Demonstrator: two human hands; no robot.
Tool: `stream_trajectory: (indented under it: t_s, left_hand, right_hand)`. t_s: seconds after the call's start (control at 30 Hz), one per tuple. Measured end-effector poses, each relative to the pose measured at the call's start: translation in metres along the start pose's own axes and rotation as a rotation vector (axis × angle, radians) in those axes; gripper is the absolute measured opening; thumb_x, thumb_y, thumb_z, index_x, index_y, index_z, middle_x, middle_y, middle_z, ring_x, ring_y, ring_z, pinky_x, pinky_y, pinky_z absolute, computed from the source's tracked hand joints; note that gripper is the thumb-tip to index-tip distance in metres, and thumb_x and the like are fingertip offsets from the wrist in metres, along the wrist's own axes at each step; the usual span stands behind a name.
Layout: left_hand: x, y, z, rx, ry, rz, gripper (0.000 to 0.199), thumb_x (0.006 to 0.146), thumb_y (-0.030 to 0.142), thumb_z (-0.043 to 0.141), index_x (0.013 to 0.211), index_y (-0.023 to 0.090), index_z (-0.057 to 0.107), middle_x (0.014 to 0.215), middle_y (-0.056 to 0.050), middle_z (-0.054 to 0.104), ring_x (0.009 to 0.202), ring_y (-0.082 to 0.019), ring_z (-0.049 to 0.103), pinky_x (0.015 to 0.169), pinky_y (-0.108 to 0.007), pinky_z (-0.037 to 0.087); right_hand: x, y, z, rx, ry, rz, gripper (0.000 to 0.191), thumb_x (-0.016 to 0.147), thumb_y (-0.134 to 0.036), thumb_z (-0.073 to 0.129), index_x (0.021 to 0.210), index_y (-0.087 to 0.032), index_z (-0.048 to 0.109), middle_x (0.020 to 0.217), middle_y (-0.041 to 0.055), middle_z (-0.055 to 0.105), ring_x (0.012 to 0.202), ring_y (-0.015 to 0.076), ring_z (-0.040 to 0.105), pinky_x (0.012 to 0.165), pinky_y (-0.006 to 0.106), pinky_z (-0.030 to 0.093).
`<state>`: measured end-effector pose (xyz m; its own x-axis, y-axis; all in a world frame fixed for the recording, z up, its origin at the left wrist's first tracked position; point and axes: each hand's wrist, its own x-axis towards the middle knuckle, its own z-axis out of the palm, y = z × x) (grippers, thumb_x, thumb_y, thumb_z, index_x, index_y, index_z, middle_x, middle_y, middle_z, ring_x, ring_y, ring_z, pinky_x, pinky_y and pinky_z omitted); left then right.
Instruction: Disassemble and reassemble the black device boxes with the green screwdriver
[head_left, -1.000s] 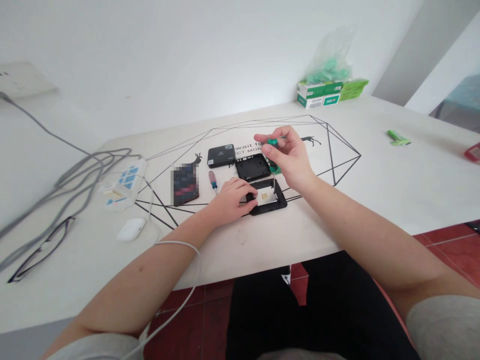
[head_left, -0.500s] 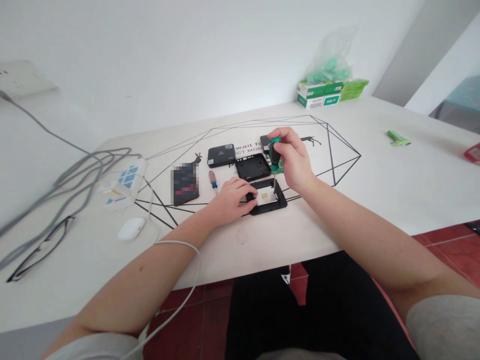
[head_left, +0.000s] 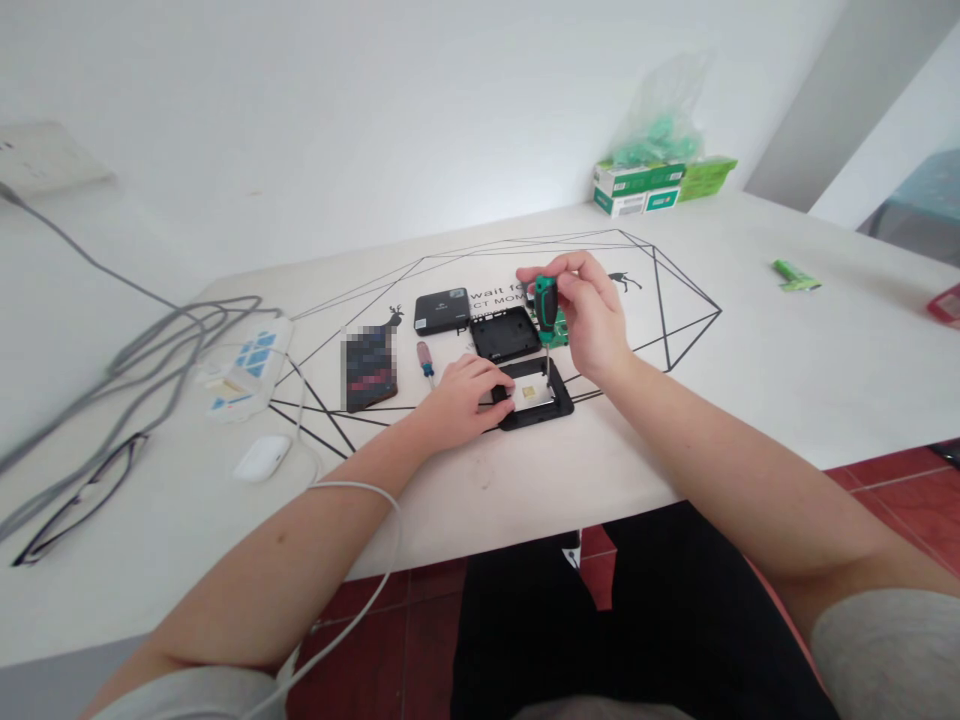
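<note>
The right hand [head_left: 592, 315] grips the green screwdriver [head_left: 550, 300], its shaft near upright, tip inside the far right corner of the case [head_left: 563, 408]. The left hand [head_left: 466, 395] touches the case's left end; whether it pinches or only presses, I cannot tell. The case lies on the surface [head_left: 465, 505], open side up. Beyond it are 1 shell [head_left: 506, 335] and a green board [head_left: 559, 335]. Work looks partway: the case is open, its silver plate [head_left: 538, 400] seated; any screws are too small to see.
</note>
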<state>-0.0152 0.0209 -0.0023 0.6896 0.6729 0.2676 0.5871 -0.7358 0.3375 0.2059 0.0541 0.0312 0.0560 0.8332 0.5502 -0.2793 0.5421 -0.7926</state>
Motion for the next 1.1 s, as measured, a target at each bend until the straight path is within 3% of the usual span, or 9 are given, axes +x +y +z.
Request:
stream_trajectory:
  t_s: [0.17,0.3,0.43,0.6,0.67,0.8,0.97,1.1]
  left_hand:
    - [0.001,0.000,0.000,0.005,0.004,0.005,0.020,0.099,0.036,0.062,0.111,0.022,0.071,0.112,-0.010,0.073,0.113,-0.030,0.061,0.104,-0.049,0.046]
    - [0.001,0.000,0.000,0.004,-0.004,-0.005,0.020,0.099,0.036,0.062,0.111,0.023,0.071,0.112,-0.010,0.073,0.114,-0.030,0.061,0.105,-0.048,0.046]
    - [0.001,0.000,0.000,-0.003,-0.001,-0.004,0.020,0.099,0.036,0.062,0.112,0.024,0.072,0.112,-0.010,0.073,0.113,-0.030,0.061,0.105,-0.049,0.046]
    - [0.000,0.000,0.000,-0.008,0.005,-0.005,0.021,0.100,0.036,0.062,0.112,0.023,0.072,0.112,-0.010,0.073,0.114,-0.030,0.061,0.106,-0.049,0.046]
    - [0.000,0.000,0.000,-0.006,0.003,-0.004,0.021,0.100,0.037,0.062,0.112,0.023,0.072,0.112,-0.010,0.073,0.114,-0.030,0.061,0.105,-0.050,0.046]
    - [0.000,0.000,0.000,0.000,-0.007,-0.007,0.021,0.100,0.037,0.061,0.112,0.024,0.072,0.113,-0.010,0.073,0.115,-0.030,0.061,0.106,-0.050,0.046]
    - [0.000,0.000,0.000,0.004,-0.007,-0.009,0.020,0.100,0.036,0.062,0.112,0.024,0.072,0.114,-0.010,0.073,0.115,-0.030,0.061,0.106,-0.049,0.046]
    - [0.000,0.000,0.001,-0.002,0.001,-0.010,0.020,0.099,0.035,0.063,0.112,0.023,0.071,0.114,-0.010,0.073,0.115,-0.031,0.060,0.106,-0.050,0.046]
  right_hand:
    - [-0.003,-0.002,0.005,-0.001,-0.069,0.016,0.050,0.077,-0.047,0.088,0.100,-0.031,0.046,0.107,-0.0009,0.076,0.102,0.0185,0.073,0.103,0.043,0.058]
    - [-0.005,-0.002,0.006,0.012,-0.070,0.006,0.033,0.087,-0.038,0.076,0.102,-0.031,0.047,0.110,-0.0005,0.073,0.106,0.0180,0.073,0.102,0.042,0.057]
    - [-0.003,0.000,0.000,-0.078,-0.039,-0.022,0.014,0.090,-0.031,0.062,0.104,-0.029,0.059,0.118,0.0007,0.071,0.103,0.0183,0.068,0.103,0.042,0.056]
    - [-0.001,0.003,-0.005,-0.241,0.051,-0.123,0.021,0.094,-0.031,0.055,0.100,-0.026,0.074,0.111,0.0040,0.069,0.114,0.0234,0.063,0.111,0.043,0.050]
    - [-0.001,0.004,-0.005,-0.237,0.050,-0.123,0.022,0.097,-0.034,0.054,0.100,-0.026,0.074,0.107,0.0034,0.071,0.109,0.0228,0.064,0.109,0.043,0.051]
    - [-0.002,0.004,-0.002,-0.156,0.039,-0.067,0.023,0.101,-0.044,0.055,0.101,-0.027,0.071,0.101,0.0014,0.075,0.094,0.0199,0.067,0.102,0.043,0.056]
    - [-0.002,0.002,0.001,-0.048,-0.010,-0.017,0.026,0.094,-0.052,0.068,0.102,-0.028,0.062,0.109,0.0013,0.076,0.099,0.0185,0.071,0.101,0.042,0.058]
    - [-0.003,0.006,0.002,-0.079,-0.044,-0.022,0.042,0.082,-0.046,0.084,0.107,-0.032,0.053,0.117,0.0012,0.075,0.104,0.0179,0.072,0.102,0.040,0.059]
